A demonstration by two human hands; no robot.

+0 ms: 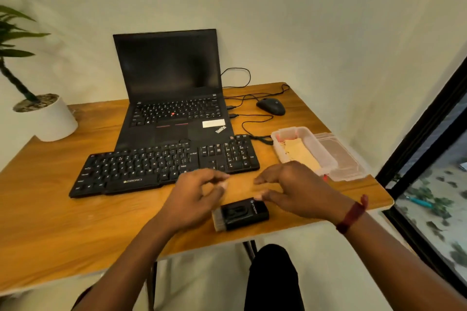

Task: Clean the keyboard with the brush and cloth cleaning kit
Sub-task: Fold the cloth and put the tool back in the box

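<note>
Near the table (75, 222) front edge: brush kit (242, 213), lying just under my hands. Right hand (295, 184) relaxed, empty; left hand (194, 197) curled, grasp unclear. Keyboard (151, 166) apparently unbrushed, cloth (300, 154) in its box (322, 153): cleaning barely begun.

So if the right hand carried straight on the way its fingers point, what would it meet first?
Probably the left hand, whose fingertips face the right hand across a narrow gap; height is hard to judge.
</note>
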